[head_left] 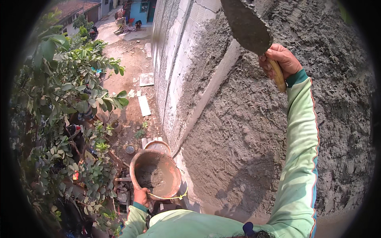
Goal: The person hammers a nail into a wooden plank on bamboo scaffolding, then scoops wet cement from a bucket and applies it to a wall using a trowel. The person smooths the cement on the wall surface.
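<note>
My right hand (282, 61) is raised at the upper right, its fingers wrapped round the wooden handle of a trowel (248, 29). Wet grey mortar coats the trowel's blade, which points up and away along the rough mortar-covered wall (246, 119). Low in the view, my left hand (141, 197) grips the near rim of an orange-brown bucket (137, 164). Some grey mortar (152, 176) lies inside that bucket, and a yellow cord handle (180, 197) hangs along its near side.
A straight mortar-smeared strip (210, 91) runs slantwise up the wall, with bare pale blocks (190, 43) beyond it. Behind my bucket is a second round container (158, 146). Leafy branches (79, 99) crowd the left. Far below, pale slabs (144, 106) lie on the dirt ground.
</note>
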{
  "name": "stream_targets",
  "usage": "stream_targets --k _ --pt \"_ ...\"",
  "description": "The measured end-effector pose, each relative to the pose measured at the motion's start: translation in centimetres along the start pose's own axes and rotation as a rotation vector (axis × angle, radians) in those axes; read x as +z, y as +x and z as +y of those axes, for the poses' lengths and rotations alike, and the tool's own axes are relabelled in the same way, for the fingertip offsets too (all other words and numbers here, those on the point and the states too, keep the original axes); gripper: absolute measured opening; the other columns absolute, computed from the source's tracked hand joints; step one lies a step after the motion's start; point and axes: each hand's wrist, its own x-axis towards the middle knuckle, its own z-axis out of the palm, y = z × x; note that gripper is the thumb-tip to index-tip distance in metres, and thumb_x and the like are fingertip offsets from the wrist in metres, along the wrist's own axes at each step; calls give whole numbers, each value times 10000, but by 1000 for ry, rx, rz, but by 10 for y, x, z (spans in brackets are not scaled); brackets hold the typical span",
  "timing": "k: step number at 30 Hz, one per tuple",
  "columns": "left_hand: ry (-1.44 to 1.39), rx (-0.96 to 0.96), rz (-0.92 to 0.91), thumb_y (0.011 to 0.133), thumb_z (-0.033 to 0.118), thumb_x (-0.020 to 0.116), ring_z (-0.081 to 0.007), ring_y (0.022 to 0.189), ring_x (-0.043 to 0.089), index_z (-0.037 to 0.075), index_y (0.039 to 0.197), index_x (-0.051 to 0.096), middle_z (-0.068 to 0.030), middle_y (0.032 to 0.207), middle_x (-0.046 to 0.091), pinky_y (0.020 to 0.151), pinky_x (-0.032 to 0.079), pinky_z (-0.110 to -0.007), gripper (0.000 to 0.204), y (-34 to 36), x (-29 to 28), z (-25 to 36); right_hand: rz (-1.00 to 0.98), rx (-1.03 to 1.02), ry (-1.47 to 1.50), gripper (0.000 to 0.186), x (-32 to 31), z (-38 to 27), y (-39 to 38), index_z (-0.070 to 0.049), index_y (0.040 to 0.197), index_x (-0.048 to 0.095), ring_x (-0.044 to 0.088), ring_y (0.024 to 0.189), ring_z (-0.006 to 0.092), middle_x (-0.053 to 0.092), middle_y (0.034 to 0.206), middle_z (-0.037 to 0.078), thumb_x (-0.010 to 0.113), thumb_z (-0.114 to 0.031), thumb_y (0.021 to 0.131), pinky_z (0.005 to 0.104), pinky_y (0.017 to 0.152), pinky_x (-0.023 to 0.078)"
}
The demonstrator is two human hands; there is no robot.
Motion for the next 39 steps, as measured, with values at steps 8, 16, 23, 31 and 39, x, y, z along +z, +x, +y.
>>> stream_targets --k 8,16,23,31,39 --pt "3 -25 209 730 -62 570 -280 682 576 18 1307 414 -120 867 496 522 561 -462 603 -21 -31 8 685 68 -185 273 31 68 -146 -112 985 560 538 668 124 566 807 30 587 -378 1037 251 561 447" --pt "285 105 -312 685 -191 594 -329 1130 600 92 1660 75 -246 1521 422 787 568 -406 1140 20 79 -19 -72 735 -1044 385 268 363 -212 -18 1148 607 699 1016 423 712 1058 226 694 -305 907 512 884 559" --pt "649 546 -736 706 -142 527 -209 1270 537 90 1664 156 -142 1617 353 963 483 -268 1053 -52 150 24 -120 674 -1212 185 293 417 -235 -61 915 775 757 876 319 768 945 156 635 -170 864 450 779 600" --pt "317 -2 -751 685 -143 565 -227 1256 505 122 1658 206 -124 1578 368 854 508 -308 1071 -60 157 38 55 794 -455 377 348 401 -253 -31 1131 689 674 1024 442 717 1052 254 625 -338 922 526 908 518" --pt "182 -131 -465 783 -77 589 -196 772 628 4 1152 565 -62 880 608 709 551 -363 379 -44 111 19 53 834 -657 418 322 372 -242 -95 1141 704 698 933 426 732 951 220 669 -419 878 538 808 536"
